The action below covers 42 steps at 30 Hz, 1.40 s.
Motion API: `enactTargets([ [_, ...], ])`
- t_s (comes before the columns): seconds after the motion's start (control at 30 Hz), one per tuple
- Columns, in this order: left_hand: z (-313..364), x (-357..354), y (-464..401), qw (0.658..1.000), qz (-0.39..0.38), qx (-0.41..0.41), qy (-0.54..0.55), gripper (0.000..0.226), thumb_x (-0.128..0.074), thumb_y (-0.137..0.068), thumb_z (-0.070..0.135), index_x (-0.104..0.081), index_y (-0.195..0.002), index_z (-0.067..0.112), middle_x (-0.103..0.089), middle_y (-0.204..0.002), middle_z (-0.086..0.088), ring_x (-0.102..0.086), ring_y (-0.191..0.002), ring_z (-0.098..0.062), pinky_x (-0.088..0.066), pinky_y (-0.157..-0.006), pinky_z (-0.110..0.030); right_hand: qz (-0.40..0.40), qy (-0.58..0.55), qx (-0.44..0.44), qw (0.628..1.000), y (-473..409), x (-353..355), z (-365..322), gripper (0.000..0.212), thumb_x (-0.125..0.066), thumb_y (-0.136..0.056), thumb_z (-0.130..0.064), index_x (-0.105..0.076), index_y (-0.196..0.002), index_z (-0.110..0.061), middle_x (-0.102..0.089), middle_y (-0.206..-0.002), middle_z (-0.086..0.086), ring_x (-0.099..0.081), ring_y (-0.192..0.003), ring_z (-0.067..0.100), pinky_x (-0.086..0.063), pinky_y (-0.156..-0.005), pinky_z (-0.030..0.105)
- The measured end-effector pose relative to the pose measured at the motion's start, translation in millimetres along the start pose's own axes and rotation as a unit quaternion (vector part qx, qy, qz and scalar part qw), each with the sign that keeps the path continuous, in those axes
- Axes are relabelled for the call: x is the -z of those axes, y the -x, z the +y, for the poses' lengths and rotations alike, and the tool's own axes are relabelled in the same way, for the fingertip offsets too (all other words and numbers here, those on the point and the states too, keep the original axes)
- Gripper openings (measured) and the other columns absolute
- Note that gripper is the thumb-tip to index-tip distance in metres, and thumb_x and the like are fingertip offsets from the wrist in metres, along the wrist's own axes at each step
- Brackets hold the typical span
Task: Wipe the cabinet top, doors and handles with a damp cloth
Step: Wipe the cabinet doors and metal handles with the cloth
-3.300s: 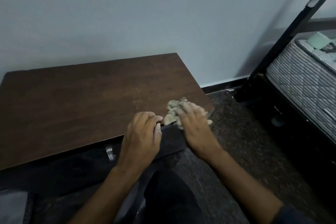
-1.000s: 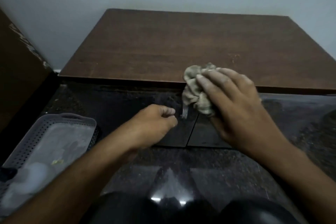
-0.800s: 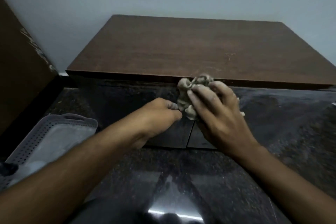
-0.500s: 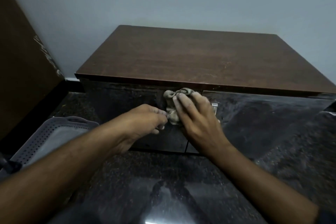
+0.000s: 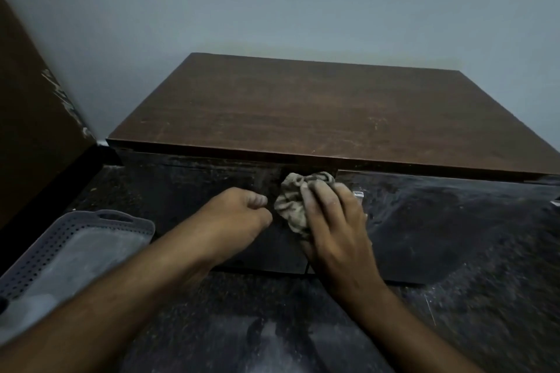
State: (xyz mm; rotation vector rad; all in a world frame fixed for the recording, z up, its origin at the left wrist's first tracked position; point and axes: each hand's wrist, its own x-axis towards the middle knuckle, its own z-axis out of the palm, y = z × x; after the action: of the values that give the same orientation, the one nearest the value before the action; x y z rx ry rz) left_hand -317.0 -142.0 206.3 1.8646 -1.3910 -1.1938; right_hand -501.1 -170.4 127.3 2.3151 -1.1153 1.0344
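While I work low against the cabinet (image 5: 303, 112) at my 12 o'clock, the biggest risk I judge is the right door (image 5: 439, 221), which seems to stand slightly ajar at 2 o'clock: if I press hard near the seam it could swing or catch my knuckles. The glossy left door (image 5: 197, 200) at 11 o'clock looks streaked, so a grimy rag might only smear it. A grey perforated basket (image 5: 60, 251) sits on the floor at 8 o'clock, near my left forearm, and a careless elbow could knock it. My right hand (image 5: 333, 230) clutches the bunched cloth (image 5: 292, 206) against the doors' meeting edge just under the top. My left hand (image 5: 239, 215), curled just beside the cloth, may be pinching a handle, but I cannot tell. A small metal handle (image 5: 358, 194) peeks out past my right fingers, easy to skip.
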Motion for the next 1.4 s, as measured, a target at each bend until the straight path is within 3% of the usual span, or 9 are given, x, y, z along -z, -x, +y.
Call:
enactTargets([
  [0.2, 1.2, -8.7, -0.5, 0.999, 0.015, -0.044, -0.023, 0.012, -0.064, -0.089, 0.027, -0.074, -0.082, 0.027, -0.067, -0.065, 0.011, -0.061, -0.064, -0.003, -0.05, -0.065, -0.028, -0.054, -0.128, 0.043, 0.989, 22.1, 13.2, 2.4, 0.05, -0.067, -0.094, -0.026, -0.059, -0.134, 0.002, -0.047, -0.137, 0.014, -0.046, -0.124, 0.034, -0.039, -0.111, 0.042],
  [0.5, 21.1, -12.2, 7.6, 0.99, 0.001, -0.135, 0.042, 0.022, -0.063, -0.07, 0.044, -0.065, -0.067, 0.022, -0.067, -0.067, 0.006, -0.063, -0.066, -0.007, -0.055, -0.069, -0.036, -0.074, -0.291, -0.033, 0.953, 33.8, 21.8, -2.8, 0.082, -0.083, -0.08, -0.037, -0.041, -0.146, -0.01, -0.033, -0.152, 0.011, -0.035, -0.143, 0.022, -0.034, -0.116, 0.029],
  [0.63, 24.1, -16.2, 12.1, 0.979, -0.047, -0.131, 0.151, 0.014, -0.064, -0.082, 0.013, -0.063, -0.068, 0.012, -0.062, -0.061, 0.0, -0.058, -0.054, -0.009, -0.05, -0.057, -0.033, -0.133, -0.507, -0.162, 0.836, 27.8, 36.6, -13.7, 0.122, -0.088, -0.057, -0.058, -0.024, -0.153, -0.017, -0.037, -0.156, 0.002, -0.041, -0.143, 0.021, -0.045, -0.111, 0.034],
  [0.73, 21.7, -15.6, 11.0, 0.975, -0.052, -0.132, 0.17, 0.014, -0.062, -0.086, 0.006, -0.064, -0.072, 0.01, -0.061, -0.06, -0.003, -0.055, -0.051, -0.01, -0.047, -0.051, -0.029, -0.165, -0.641, -0.273, 0.698, 18.6, 43.1, -14.8, 0.087, -0.082, -0.072, -0.053, -0.043, -0.145, -0.024, -0.065, -0.13, -0.003, -0.064, -0.121, 0.016, -0.053, -0.094, 0.025],
  [0.83, 15.9, -13.5, 6.1, 0.977, -0.017, -0.13, 0.169, 0.013, -0.062, -0.085, 0.003, -0.064, -0.073, 0.008, -0.058, -0.056, -0.002, -0.051, -0.047, -0.01, -0.044, -0.048, -0.028, -0.208, -0.578, -0.297, 0.731, 7.4, 41.4, -4.5, 0.024, -0.078, -0.085, -0.034, -0.076, -0.104, -0.019, -0.073, -0.095, 0.0, -0.071, -0.093, 0.016, -0.054, -0.079, 0.03],
  [0.97, 7.8, -11.4, 0.0, 0.979, 0.017, -0.112, 0.172, 0.015, -0.062, -0.086, 0.003, -0.064, -0.072, 0.009, -0.056, -0.054, -0.001, -0.048, -0.045, -0.008, -0.042, -0.049, -0.028, -0.271, -0.573, -0.315, 0.706, -0.4, 48.5, 12.2, 0.025, -0.084, -0.08, -0.031, -0.074, -0.081, -0.008, -0.072, -0.083, 0.013, -0.072, -0.082, 0.026, -0.056, -0.075, 0.041],
  [1.17, 11.1, -15.3, 5.1, 0.973, -0.062, -0.146, 0.169, 0.009, -0.062, -0.089, 0.009, -0.065, -0.08, 0.009, -0.058, -0.066, -0.012, -0.05, -0.053, -0.015, -0.041, -0.044, -0.024, -0.253, -0.544, -0.244, 0.762, -12.4, 60.0, 11.6, 0.008, -0.073, -0.086, -0.024, -0.068, -0.082, -0.019, -0.063, -0.077, 0.001, -0.059, -0.071, 0.018, -0.046, -0.065, 0.022],
  [1.27, 9.9, -18.3, 4.5, 0.975, -0.059, -0.161, 0.138, 0.011, -0.063, -0.089, 0.006, -0.065, -0.079, 0.011, -0.059, -0.064, -0.011, -0.049, -0.056, -0.022, -0.04, -0.046, -0.026, -0.307, -0.476, -0.209, 0.797, -14.2, 53.1, 10.4, 0.029, -0.076, -0.088, -0.03, -0.06, -0.065, -0.022, -0.052, -0.067, -0.007, -0.049, -0.062, 0.007, -0.039, -0.06, 0.021],
  [1.4, 2.5, -16.1, -2.6, 0.981, -0.002, -0.148, 0.124, 0.015, -0.062, -0.089, 0.008, -0.064, -0.075, 0.014, -0.053, -0.057, -0.002, -0.044, -0.049, -0.011, -0.039, -0.048, -0.028, -0.313, -0.482, -0.213, 0.79, -16.0, 54.6, 19.0, 0.013, -0.076, -0.083, -0.035, -0.076, -0.071, -0.033, -0.061, -0.089, -0.008, -0.061, -0.083, 0.009, -0.049, -0.069, 0.028],
])
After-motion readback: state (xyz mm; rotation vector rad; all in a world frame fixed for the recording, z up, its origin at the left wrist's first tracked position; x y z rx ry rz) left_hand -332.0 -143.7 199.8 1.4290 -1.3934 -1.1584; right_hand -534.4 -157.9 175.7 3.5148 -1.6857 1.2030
